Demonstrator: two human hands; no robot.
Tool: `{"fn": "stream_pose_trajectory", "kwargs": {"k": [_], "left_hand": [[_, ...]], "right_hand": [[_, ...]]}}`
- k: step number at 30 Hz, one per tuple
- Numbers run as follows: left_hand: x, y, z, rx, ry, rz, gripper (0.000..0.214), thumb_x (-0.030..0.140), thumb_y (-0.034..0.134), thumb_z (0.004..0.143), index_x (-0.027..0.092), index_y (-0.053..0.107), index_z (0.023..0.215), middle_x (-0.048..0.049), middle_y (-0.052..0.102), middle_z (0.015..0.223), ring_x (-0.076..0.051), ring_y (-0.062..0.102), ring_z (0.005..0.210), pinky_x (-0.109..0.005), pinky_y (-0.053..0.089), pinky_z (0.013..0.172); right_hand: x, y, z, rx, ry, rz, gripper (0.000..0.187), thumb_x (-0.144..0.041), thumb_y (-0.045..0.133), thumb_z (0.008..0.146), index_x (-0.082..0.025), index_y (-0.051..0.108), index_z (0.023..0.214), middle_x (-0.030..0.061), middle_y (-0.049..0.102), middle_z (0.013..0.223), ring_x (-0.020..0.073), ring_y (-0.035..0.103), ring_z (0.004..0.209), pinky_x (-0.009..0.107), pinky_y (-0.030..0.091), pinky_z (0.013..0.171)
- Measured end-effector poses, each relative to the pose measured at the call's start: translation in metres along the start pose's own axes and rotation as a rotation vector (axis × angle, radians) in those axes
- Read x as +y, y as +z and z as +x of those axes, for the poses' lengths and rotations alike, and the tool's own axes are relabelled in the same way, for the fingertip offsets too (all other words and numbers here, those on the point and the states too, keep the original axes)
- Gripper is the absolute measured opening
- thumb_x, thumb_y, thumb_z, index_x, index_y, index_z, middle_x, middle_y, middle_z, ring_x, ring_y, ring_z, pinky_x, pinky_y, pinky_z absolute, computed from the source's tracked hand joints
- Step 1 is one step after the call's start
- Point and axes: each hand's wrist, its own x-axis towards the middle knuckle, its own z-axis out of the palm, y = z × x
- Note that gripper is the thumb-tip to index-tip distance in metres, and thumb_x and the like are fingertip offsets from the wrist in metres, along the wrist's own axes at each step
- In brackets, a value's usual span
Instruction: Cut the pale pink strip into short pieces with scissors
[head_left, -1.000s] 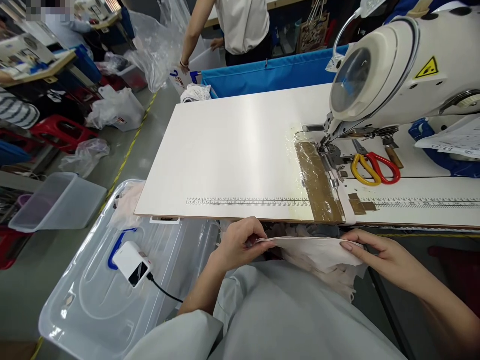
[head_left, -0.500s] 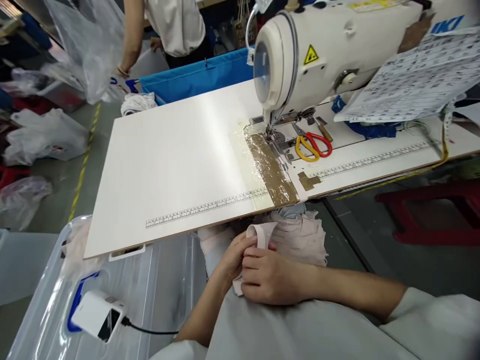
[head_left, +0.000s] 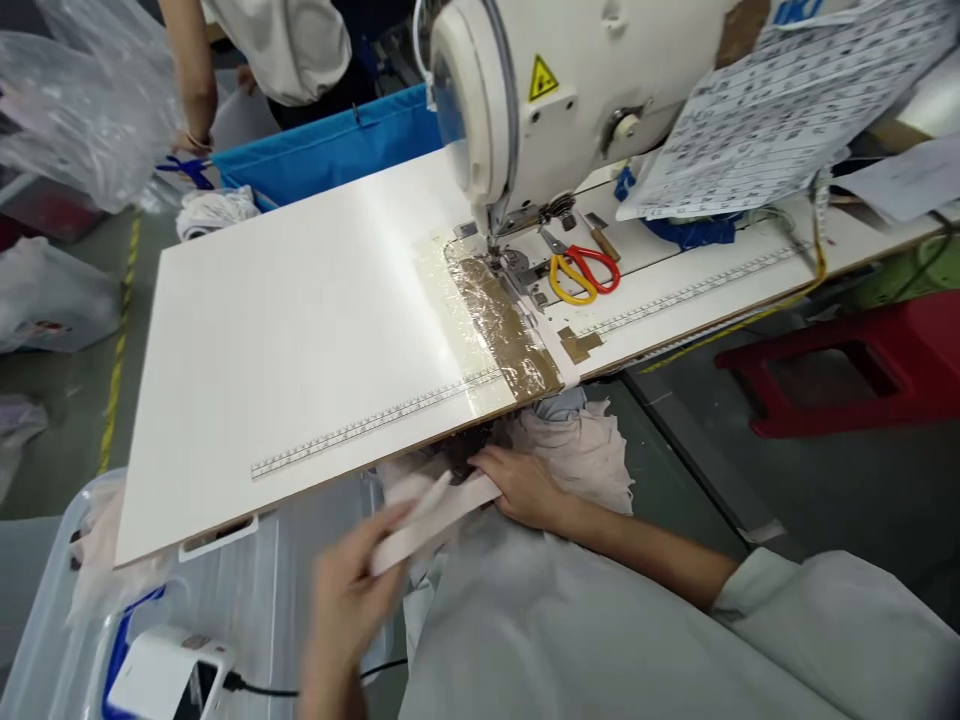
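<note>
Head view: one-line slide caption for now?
Left hand and right hand hold a pale strip in front of the table; scissors lie by the sewing machine.

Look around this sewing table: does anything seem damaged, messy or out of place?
Mildly: the brown tape on the table looks crinkled, like a makeshift patch. The scissors lie loose near the machine, perhaps an odd spot. I see no spill. The strip in the left hand and right hand is too blurred to judge.
</note>
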Motion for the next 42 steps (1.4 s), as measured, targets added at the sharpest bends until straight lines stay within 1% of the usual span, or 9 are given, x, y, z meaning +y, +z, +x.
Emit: {"fn": "stream_pose_trajectory", "kwargs": {"k": [5,9,12,18,23,27,33,37,42], "left_hand": [[-0.068,-0.042,-0.022,0.328,0.045,0.505,0.019,0.028,0.062,0.085,0.022,0.071,0.101,-0.0016,0.068,0.073,-0.019,0.06,0.062,-0.029,0.042,0.059],[-0.134,-0.001,-0.036,-0.013,-0.123,0.579,0.042,0.046,0.049,0.084,0.015,0.067,0.107,-0.0104,0.068,0.078,-0.033,0.065,0.081,-0.043,0.051,0.068],[-0.156,0.044,-0.045,-0.049,-0.214,0.504,0.067,0.059,0.047,0.084,0.01,0.056,0.129,-0.0225,0.065,0.12,-0.043,0.057,0.119,-0.06,0.049,0.093],[-0.106,0.102,-0.012,0.04,-0.252,0.035,0.041,0.043,0.045,0.098,0.016,0.059,0.126,-0.0166,0.065,0.123,-0.029,0.063,0.111,-0.045,0.057,0.085],[-0.051,0.167,0.046,-0.338,0.083,-0.224,0.031,0.026,0.04,0.1,0.018,0.063,0.12,-0.0118,0.066,0.122,-0.022,0.061,0.117,-0.04,0.05,0.103],[-0.031,0.212,0.07,-0.668,0.31,-0.046,0.035,0.017,0.044,0.096,0.016,0.058,0.128,-0.0127,0.061,0.131,-0.023,0.055,0.124,-0.039,0.044,0.109],[-0.028,0.218,0.062,-0.803,0.296,0.101,0.021,0.025,0.054,0.094,0.013,0.067,0.105,-0.0129,0.068,0.095,-0.028,0.064,0.091,-0.043,0.053,0.087],[-0.027,0.212,0.057,-0.795,0.279,0.129,0.023,0.024,0.048,0.097,0.012,0.068,0.094,-0.0171,0.065,0.109,-0.032,0.058,0.111,-0.044,0.05,0.095],[-0.03,0.219,0.055,-0.822,0.214,0.097,0.021,0.023,0.047,0.096,0.014,0.066,0.093,-0.0123,0.068,0.099,-0.026,0.063,0.099,-0.037,0.052,0.09]], "right_hand": [[0.015,-0.002,0.011,0.142,-0.001,-0.133,0.057,-0.008,0.057,0.083,-0.009,0.052,0.139,0.0177,0.053,0.132,0.032,0.047,0.121,0.044,0.05,0.096],[0.053,-0.012,0.0,0.09,-0.028,-0.135,0.046,-0.024,0.059,0.095,-0.013,0.054,0.14,0.0159,0.056,0.131,0.0311,0.051,0.117,0.045,0.045,0.099],[0.088,-0.025,-0.023,0.066,0.115,-0.135,0.032,-0.021,0.046,0.102,-0.012,0.061,0.129,0.0132,0.064,0.12,0.0273,0.058,0.109,0.04,0.044,0.097],[0.114,-0.036,-0.058,0.007,0.298,-0.168,0.025,-0.013,0.044,0.1,-0.015,0.066,0.111,0.007,0.068,0.113,0.0218,0.063,0.101,0.028,0.045,0.082],[0.104,-0.03,-0.053,-0.091,0.361,-0.249,0.017,-0.02,0.053,0.099,-0.018,0.069,0.105,0.0061,0.068,0.108,0.0215,0.065,0.093,0.025,0.041,0.067],[0.095,-0.033,-0.057,-0.156,0.395,-0.312,0.018,-0.029,0.057,0.099,-0.016,0.069,0.101,0.0081,0.069,0.101,0.0239,0.065,0.091,0.026,0.039,0.065],[0.096,-0.034,-0.068,-0.209,0.48,-0.347,0.023,-0.022,0.045,0.103,-0.015,0.064,0.114,0.0092,0.07,0.093,0.0245,0.066,0.086,0.026,0.037,0.062],[0.101,-0.029,-0.06,-0.165,0.523,-0.373,0.036,-0.021,0.048,0.101,-0.016,0.051,0.136,0.0109,0.067,0.111,0.0258,0.065,0.093,0.027,0.04,0.063],[0.1,-0.033,-0.047,-0.116,0.424,-0.429,0.024,-0.021,0.054,0.097,-0.013,0.063,0.117,0.0157,0.058,0.12,0.0279,0.059,0.105,0.028,0.044,0.072]]}}
